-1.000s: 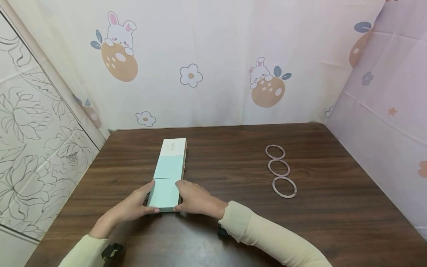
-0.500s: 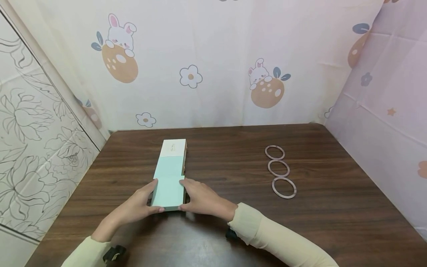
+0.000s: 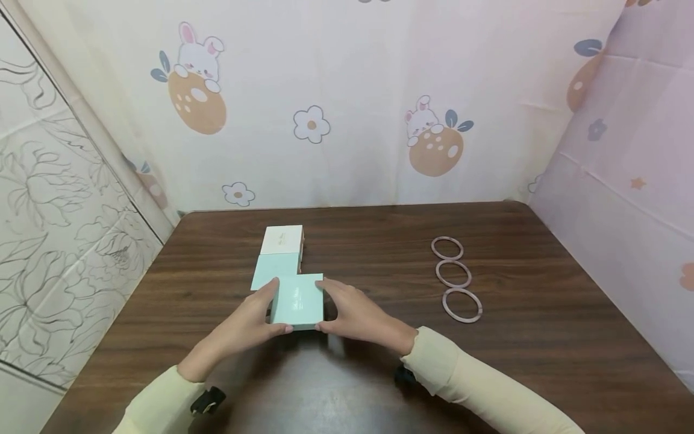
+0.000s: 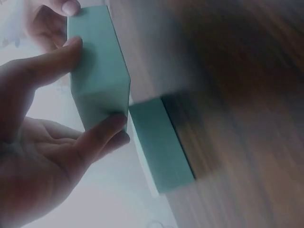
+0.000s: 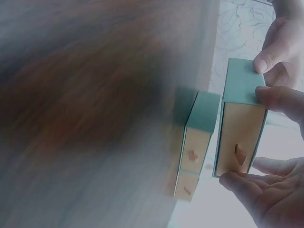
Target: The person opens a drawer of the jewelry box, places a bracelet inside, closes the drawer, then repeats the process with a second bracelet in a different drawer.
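Both hands, left hand (image 3: 246, 325) and right hand (image 3: 360, 313), are gripping the mint drawer box (image 3: 297, 301), lifting it; next, placing it toward three o'clock near the rings (image 3: 452, 274).

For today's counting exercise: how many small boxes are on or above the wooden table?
3. A mint box is held between the left hand and right hand; a second mint box lies behind it; a white-topped box lies farthest back. None seems hidden.

box (image 3: 297, 300): mint green | table (image 3: 542, 337): dark wood grain | rings (image 3: 452, 272): pink
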A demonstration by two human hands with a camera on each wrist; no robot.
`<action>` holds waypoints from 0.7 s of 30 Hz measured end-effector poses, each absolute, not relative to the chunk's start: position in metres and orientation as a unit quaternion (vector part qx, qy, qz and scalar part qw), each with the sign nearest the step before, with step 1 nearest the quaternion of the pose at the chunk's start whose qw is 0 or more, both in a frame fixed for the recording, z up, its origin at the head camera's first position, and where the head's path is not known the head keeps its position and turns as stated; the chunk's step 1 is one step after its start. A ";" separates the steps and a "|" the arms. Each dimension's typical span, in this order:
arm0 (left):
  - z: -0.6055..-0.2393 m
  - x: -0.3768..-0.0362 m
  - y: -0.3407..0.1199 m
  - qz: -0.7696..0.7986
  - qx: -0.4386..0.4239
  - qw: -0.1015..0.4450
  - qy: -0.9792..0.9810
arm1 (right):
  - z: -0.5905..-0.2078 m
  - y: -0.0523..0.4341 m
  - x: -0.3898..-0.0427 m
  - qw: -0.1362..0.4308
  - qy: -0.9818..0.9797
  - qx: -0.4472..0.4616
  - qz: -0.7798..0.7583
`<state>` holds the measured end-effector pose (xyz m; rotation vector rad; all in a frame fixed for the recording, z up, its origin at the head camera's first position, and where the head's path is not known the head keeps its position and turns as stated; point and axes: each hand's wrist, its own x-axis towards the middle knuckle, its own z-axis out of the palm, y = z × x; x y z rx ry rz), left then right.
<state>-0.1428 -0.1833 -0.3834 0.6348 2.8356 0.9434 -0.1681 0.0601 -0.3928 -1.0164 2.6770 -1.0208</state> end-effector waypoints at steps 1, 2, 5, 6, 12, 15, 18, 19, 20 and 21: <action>-0.383 -0.144 -0.180 0.308 0.211 0.042 0.927 | -0.392 0.064 -0.168 0.048 0.880 -0.333 -0.335; -0.382 -0.145 -0.177 0.309 0.212 0.043 0.926 | -0.391 0.067 -0.168 0.046 0.881 -0.331 -0.335; -0.380 -0.150 -0.167 0.308 0.219 0.045 0.925 | -0.388 0.077 -0.169 0.037 0.885 -0.327 -0.329; -0.380 -0.151 -0.164 0.307 0.220 0.044 0.925 | -0.388 0.080 -0.169 0.034 0.887 -0.325 -0.325; -0.382 -0.163 -0.145 0.311 0.225 0.042 0.923 | -0.386 0.099 -0.176 0.023 0.897 -0.317 -0.307; -0.382 -0.169 -0.133 0.321 0.226 0.048 0.918 | -0.386 0.109 -0.179 0.019 0.902 -0.312 -0.299; -0.383 -0.175 -0.121 0.331 0.228 0.048 0.914 | -0.386 0.119 -0.183 0.014 0.904 -0.307 -0.296; -0.384 -0.177 -0.118 0.332 0.229 0.045 0.914 | -0.386 0.122 -0.184 0.014 0.905 -0.305 -0.297; -0.385 -0.180 -0.115 0.332 0.231 0.042 0.913 | -0.386 0.125 -0.186 0.016 0.905 -0.304 -0.298; -0.386 -0.182 -0.112 0.334 0.233 0.040 0.912 | -0.387 0.128 -0.188 0.016 0.905 -0.303 -0.299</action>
